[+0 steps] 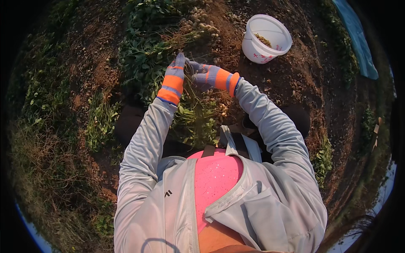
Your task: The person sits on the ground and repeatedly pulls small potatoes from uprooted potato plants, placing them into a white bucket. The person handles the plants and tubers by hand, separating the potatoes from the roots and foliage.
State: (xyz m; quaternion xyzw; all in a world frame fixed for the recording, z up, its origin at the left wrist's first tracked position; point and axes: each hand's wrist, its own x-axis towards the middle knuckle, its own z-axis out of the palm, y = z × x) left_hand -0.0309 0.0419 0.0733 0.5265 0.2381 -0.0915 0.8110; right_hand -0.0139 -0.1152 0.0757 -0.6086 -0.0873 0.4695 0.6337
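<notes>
My left hand (175, 78), in a grey and orange knit glove, is closed around thin stems of a peanut plant (189, 87); its palm side is hidden. My right hand (216, 76), gloved alike, reaches in from the right with bent fingers close to my left fingertips and the stems. Whether a pod is between those fingers is hidden. Just beyond both hands, a cluster of pale peanut pods (202, 25) hangs on pulled plants. More peanut plants (199, 117) with pods lie between my knees.
A white plastic bucket (267, 39) with some peanuts (263, 40) inside stands at the upper right; it bears red writing. Leafy peanut vines (142, 41) are heaped at the upper left. Blue sheeting (357, 38) lies at the far right. Dry brown soil (297, 76) shows around the bucket.
</notes>
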